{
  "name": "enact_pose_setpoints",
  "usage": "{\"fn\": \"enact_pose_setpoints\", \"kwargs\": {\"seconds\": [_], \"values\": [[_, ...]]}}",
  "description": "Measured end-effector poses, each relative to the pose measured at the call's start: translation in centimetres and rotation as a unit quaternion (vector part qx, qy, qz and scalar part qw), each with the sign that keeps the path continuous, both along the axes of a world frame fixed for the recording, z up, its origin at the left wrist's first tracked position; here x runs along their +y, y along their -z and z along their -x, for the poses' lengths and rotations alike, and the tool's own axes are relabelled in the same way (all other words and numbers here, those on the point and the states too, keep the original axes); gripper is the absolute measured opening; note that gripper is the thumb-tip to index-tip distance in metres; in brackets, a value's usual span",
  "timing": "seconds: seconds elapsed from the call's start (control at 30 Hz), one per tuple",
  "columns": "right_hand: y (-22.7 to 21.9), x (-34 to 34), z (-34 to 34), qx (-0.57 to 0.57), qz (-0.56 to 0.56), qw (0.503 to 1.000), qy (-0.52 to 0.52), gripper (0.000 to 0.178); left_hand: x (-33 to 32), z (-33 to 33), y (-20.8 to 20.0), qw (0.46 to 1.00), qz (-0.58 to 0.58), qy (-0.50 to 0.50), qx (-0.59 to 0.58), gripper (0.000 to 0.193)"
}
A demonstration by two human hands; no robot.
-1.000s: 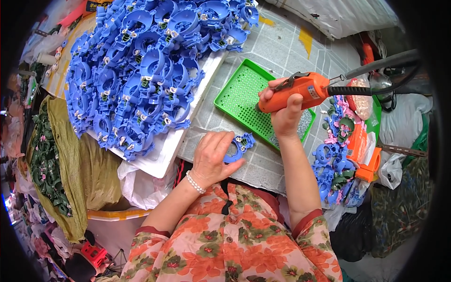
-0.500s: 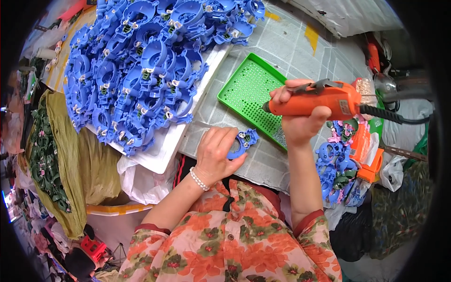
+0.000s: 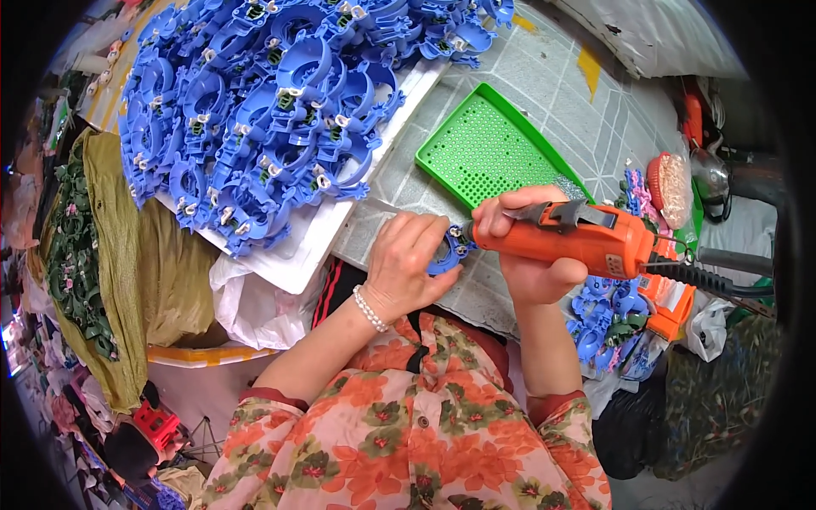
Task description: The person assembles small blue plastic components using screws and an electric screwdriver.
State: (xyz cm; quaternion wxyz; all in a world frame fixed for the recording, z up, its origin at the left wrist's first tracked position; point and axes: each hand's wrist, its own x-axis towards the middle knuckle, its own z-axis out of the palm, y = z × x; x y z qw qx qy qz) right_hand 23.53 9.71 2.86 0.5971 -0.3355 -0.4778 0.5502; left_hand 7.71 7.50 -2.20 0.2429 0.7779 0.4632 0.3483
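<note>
My right hand [image 3: 531,259] is wrapped round an orange electric screwdriver [image 3: 586,240], held almost level with its tip pointing left. That tip reaches the right end of a blue plastic ring part [image 3: 443,257] on the table; whether it sits on a screw is too small to tell. My left hand [image 3: 410,259], with a white bead bracelet at the wrist, grips the ring part from the left, fingers curled over it. Just beyond the screwdriver lies a green perforated tray [image 3: 493,151] with small metallic pieces heaped in its near right corner.
A large heap of similar blue parts [image 3: 280,110] fills a white tray [image 3: 285,272] on the left. More blue parts [image 3: 599,310] lie to the right, near orange boxes [image 3: 671,306]. The screwdriver's black cable [image 3: 714,285] runs off right. A white plastic bag [image 3: 255,297] hangs beside the table edge.
The screwdriver has come down and left, from above the green tray to the ring part. My left hand keeps its grip on that part. The whole view has shifted slightly.
</note>
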Motion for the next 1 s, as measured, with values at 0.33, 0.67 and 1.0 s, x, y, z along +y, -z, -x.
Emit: {"fn": "enact_pose_setpoints", "kwargs": {"seconds": [0.33, 0.67, 1.0], "values": [[1.3, -0.1, 0.4, 0.016, 0.020, 1.000, 0.000, 0.086, -0.1, 0.0, 0.1, 1.000, 0.007, -0.006, -0.002, 0.053], [1.9, 0.2, 0.6, 0.042, -0.003, 0.999, -0.009, 0.081, 0.0, -0.2, 0.4, 1.000, -0.010, -0.006, -0.011, 0.051], [0.4, 3.8, -2.4, 0.036, -0.045, 0.997, 0.059, 0.086, 0.6, 0.8, 0.6, 0.998, -0.024, -0.061, -0.017, 0.050]]}}
